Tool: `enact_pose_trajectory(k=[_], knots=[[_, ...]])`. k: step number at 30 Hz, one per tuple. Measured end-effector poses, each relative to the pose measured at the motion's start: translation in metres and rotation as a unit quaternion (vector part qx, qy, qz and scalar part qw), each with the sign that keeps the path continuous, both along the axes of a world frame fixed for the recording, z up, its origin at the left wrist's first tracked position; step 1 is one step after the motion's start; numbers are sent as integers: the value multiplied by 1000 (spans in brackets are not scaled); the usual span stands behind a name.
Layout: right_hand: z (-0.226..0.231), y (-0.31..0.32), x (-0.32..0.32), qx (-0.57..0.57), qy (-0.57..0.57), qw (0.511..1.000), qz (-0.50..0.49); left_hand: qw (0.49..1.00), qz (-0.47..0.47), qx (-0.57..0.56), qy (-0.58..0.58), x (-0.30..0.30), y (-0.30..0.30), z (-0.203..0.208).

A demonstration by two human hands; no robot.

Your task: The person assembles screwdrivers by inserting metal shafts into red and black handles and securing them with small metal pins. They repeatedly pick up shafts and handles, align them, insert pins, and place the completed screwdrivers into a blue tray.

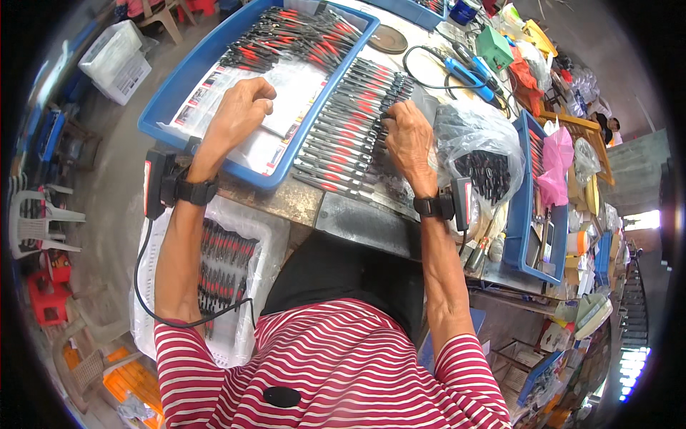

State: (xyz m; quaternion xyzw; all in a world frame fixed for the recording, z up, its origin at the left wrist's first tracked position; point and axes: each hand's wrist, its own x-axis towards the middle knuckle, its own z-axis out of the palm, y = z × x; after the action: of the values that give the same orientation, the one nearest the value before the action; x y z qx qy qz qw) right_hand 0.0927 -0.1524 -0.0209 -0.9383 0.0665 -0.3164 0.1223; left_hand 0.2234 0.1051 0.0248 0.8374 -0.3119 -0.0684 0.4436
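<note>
My 2 hands are apart: left hand [241, 113] curled over the blue tray [269, 179], right hand [410, 137] at the row of red-and-black pen-shaped tools [344, 134] on the workbench [275, 206]. I can't tell whether either grips anything. A light touch should keep the row even.

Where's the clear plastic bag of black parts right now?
In the head view, the clear plastic bag lies on the worktable just right of the right hand, between it and the narrow blue tray with a pink bag over it.
</note>
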Motion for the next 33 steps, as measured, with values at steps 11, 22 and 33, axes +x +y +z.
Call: enact_pose_trajectory(k=[11,22,33], knots=[[-19,-9,9,-2,-24,1000,14,979,-49,163,-113,28,4,-26],[-22,-5,12,34,-26,999,-15,950,-136,202,-195,21,-1,-45],[-24,-1,11,30,-37,998,-47,937,-137,261,-187,17,-5,-46]])
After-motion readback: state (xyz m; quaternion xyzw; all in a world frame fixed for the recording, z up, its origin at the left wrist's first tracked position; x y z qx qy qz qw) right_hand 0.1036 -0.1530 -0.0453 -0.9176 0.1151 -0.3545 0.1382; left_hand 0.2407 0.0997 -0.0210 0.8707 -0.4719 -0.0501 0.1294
